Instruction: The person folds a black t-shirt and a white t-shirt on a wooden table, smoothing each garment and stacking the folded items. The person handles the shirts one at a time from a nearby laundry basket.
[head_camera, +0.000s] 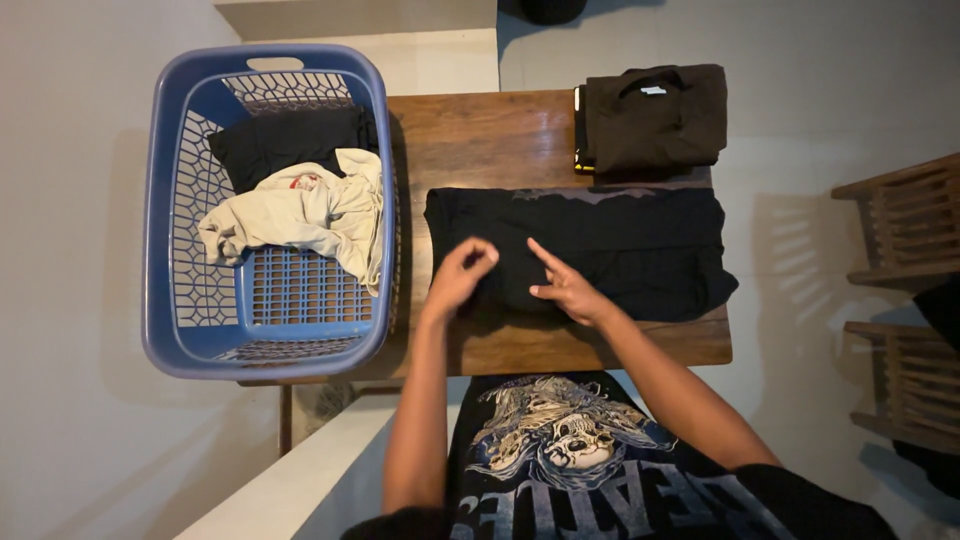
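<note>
Now left hand (462, 272) pinches black shirt (600, 250) edge, fingers curled. Right hand (565, 285) flat, open on shirt, holds nothing. Blue basket (160, 220) beside left hand.

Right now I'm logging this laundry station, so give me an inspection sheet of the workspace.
Surface: wooden table, bare wood showing at its edges.
Job's things: black garment spread flat on the table.
Clutter: folded dark brown garment at the table's far edge; blue laundry basket beside the table holding a cream garment and a black garment.
Hands: left hand pinching the spread garment's near left part; right hand resting flat on it, fingers extended.
Cables: nothing seen.
Surroundings: pale floor; wooden slatted furniture at the right.
</note>
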